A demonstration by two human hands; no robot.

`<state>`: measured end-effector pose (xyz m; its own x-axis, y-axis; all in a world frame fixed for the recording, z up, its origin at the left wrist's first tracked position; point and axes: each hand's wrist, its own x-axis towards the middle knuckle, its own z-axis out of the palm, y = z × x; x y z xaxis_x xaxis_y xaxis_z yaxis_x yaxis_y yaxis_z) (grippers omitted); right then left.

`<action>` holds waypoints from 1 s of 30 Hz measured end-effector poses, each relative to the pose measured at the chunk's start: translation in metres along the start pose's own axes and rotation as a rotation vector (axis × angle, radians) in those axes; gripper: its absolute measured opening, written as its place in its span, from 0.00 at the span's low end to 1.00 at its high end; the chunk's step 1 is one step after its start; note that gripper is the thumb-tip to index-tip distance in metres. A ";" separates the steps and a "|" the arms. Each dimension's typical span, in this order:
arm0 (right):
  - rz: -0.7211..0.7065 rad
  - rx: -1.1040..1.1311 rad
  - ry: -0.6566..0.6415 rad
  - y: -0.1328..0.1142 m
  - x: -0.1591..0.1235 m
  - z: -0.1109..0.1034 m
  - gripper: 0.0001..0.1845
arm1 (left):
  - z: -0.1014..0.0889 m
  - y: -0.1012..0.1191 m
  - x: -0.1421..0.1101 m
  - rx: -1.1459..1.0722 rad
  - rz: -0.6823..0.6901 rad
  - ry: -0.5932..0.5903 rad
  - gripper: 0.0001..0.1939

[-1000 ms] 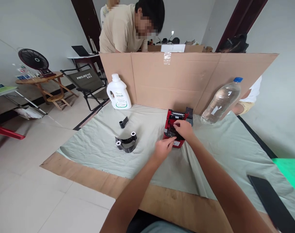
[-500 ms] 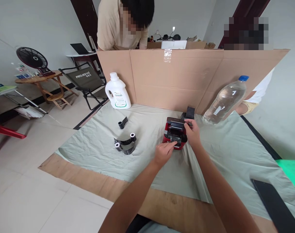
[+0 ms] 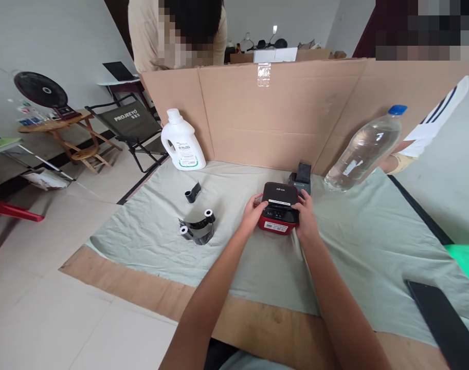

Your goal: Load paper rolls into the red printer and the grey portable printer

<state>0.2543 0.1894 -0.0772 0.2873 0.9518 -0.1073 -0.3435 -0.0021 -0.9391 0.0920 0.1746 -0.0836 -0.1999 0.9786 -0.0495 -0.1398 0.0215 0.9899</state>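
One red-and-black device [image 3: 277, 211], on grey-green cloth [image 3: 365, 257], in front of middle of brown cardboard panel [image 3: 273, 115], apart from it. Black lid [image 3: 280, 193] down over top, pale lettering only partly readable; cannot tell if fully latched. White label on red front wall, side away from panel.

Left hand [image 3: 252, 213]: partly curled, cupping device's left side, thumb on top by lid's front edge. Right hand [image 3: 307, 218]: likewise partly curled, on right side, thumb on top, fingertips toward panel. Holding device between both; some fingertips hidden, cannot tell how firm the grip.

Dark grey gadget [image 3: 303, 180] with black strip, between device and panel, near panel's base. Short black roll [image 3: 192, 193] and, farther out from panel, black film with two rolls [image 3: 201, 233], both in front of panel's left part, apart from each other. White jug [image 3: 183, 146], upright, just beside panel's left part. Clear bottle [image 3: 365, 149], blue cap, by panel's right part. Flat black slab [image 3: 446, 321], well out from panel, front right. Wooden board [image 3: 257, 318] edge showing past cloth, side away from panel.

Left of panel: folding chair [image 3: 126, 119], black fan [image 3: 41, 90], laptop [image 3: 119, 71]. Behind panel, left: person in beige shirt [image 3: 144, 36].
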 end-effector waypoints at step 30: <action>-0.110 0.142 0.030 0.025 0.007 -0.006 0.33 | -0.008 0.005 0.018 -0.085 -0.192 -0.224 0.21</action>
<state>0.2534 0.1944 -0.1033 0.3560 0.9343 -0.0176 -0.4303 0.1472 -0.8906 0.0796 0.1904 -0.0804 0.0555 0.9792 -0.1950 -0.2369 0.2026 0.9502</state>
